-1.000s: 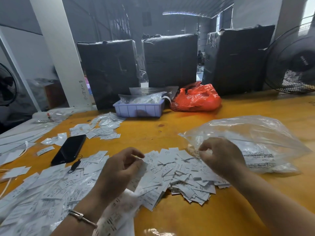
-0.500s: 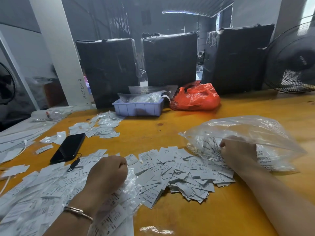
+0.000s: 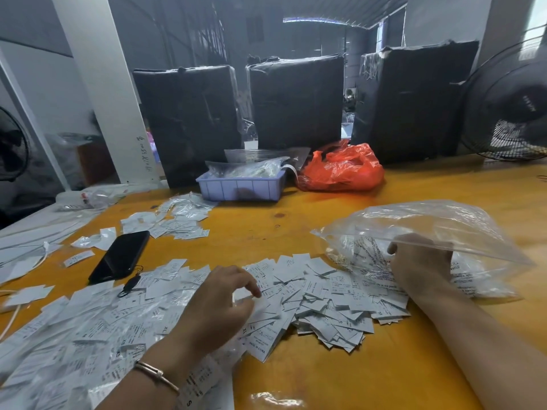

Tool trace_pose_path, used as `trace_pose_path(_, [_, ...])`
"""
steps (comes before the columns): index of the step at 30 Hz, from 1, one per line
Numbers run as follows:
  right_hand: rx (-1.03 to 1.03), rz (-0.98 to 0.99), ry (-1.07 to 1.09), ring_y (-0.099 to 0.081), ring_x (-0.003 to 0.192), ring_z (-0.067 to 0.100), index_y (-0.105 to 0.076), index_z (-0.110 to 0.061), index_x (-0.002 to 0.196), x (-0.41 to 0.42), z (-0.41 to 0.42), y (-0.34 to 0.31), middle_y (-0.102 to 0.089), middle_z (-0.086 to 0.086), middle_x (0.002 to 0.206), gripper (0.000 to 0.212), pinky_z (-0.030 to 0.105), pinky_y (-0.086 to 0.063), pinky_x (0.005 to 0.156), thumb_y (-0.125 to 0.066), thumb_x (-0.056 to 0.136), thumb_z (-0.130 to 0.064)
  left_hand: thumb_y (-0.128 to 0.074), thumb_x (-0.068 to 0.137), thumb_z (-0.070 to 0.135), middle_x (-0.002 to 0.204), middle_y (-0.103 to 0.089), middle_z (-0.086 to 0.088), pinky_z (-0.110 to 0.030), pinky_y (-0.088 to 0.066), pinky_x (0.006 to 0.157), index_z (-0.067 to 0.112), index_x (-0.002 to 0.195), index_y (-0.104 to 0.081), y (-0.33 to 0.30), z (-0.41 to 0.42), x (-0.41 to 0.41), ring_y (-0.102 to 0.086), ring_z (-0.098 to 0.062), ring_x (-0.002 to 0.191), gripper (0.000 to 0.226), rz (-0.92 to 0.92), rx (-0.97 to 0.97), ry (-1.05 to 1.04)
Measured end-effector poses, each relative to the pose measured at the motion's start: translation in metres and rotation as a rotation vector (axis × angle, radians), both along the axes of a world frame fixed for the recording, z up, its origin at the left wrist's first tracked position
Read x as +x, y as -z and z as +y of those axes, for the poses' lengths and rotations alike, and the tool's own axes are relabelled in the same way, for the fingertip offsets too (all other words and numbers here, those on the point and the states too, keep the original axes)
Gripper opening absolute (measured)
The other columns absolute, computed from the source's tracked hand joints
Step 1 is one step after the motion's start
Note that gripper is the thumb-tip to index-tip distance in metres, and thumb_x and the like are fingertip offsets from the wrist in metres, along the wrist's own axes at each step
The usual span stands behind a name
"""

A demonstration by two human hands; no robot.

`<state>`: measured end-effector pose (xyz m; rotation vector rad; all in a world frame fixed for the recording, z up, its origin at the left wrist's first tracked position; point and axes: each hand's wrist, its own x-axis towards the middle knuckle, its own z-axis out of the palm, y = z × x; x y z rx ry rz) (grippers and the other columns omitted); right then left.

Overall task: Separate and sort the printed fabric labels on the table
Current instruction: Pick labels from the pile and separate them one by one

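A heap of white printed fabric labels [image 3: 322, 294] lies in the middle of the orange table [image 3: 296, 223]. A wider spread of labels [image 3: 88, 329] covers the near left. My left hand [image 3: 217, 306] hovers over the heap's left edge with fingers loosely curled, thumb and forefinger close to a label. My right hand [image 3: 420, 267] reaches into the mouth of a clear plastic bag [image 3: 438, 226] that holds more labels; its fingertips are hidden among them. A smaller label pile [image 3: 174, 220] lies farther back on the left.
A black phone [image 3: 120, 257] with a strap lies left of the heap. A lilac tray [image 3: 241, 186] with clear bags and an orange plastic bag [image 3: 340, 170] stand at the back, before black wrapped bales [image 3: 296, 102]. A fan [image 3: 509, 105] stands at right.
My right hand moved right from the heap into the clear bag. My left hand dropped onto the left labels, then lifted and shifted right to the heap's edge.
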<state>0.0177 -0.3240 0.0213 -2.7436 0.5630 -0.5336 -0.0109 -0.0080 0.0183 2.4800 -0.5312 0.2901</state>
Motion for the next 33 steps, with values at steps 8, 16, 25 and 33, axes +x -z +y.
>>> trace_pose_path(8, [-0.178, 0.053, 0.052, -0.052, 0.108, 0.025, -0.061, -0.023, 0.114, 0.002, 0.000, 0.002, -0.062, 0.003, 0.114, 0.024, 0.034, -0.036, 0.088, -0.054, 0.091, -0.021, -0.072, 0.072, 0.062, 0.113, -0.056, 0.029, -0.018, -0.041, 0.092, 0.036, 0.112, -0.065, 0.008, -0.005, 0.004, -0.043, 0.010, 0.111, 0.049, -0.006, 0.149, 0.112])
trace_pose_path(16, [0.015, -0.258, -0.060, -0.055, 0.075, 0.028, -0.068, -0.015, 0.080, 0.002, -0.004, 0.005, -0.068, 0.011, 0.082, 0.020, 0.033, -0.038, 0.069, -0.053, 0.087, -0.004, -0.070, 0.083, 0.045, 0.096, -0.066, 0.025, -0.028, -0.052, 0.081, 0.031, 0.087, -0.073, 0.008, -0.009, 0.002, -0.058, 0.007, 0.093, 0.015, -0.048, 0.042, 0.074])
trace_pose_path(25, [0.743, -0.536, -0.247, -0.068, 0.067, 0.021, -0.064, -0.007, 0.110, -0.003, 0.011, -0.004, -0.072, 0.011, 0.083, 0.030, 0.019, -0.046, 0.046, -0.063, 0.082, 0.002, -0.075, 0.080, 0.022, 0.078, -0.071, 0.015, -0.018, -0.051, 0.063, 0.024, 0.072, -0.075, 0.000, -0.011, -0.002, -0.063, -0.002, 0.078, 0.008, -0.031, -0.283, -0.029])
trace_pose_path(33, [0.798, -0.208, -0.667, -0.064, 0.050, 0.022, -0.062, -0.002, 0.085, -0.025, 0.047, -0.016, -0.069, 0.011, 0.065, 0.013, 0.023, -0.049, 0.056, -0.052, 0.088, 0.006, -0.076, 0.081, 0.017, 0.079, -0.074, -0.004, -0.033, -0.050, 0.071, 0.020, 0.077, -0.078, -0.012, -0.006, -0.004, -0.065, -0.022, 0.080, 0.005, 0.231, -0.640, 0.073])
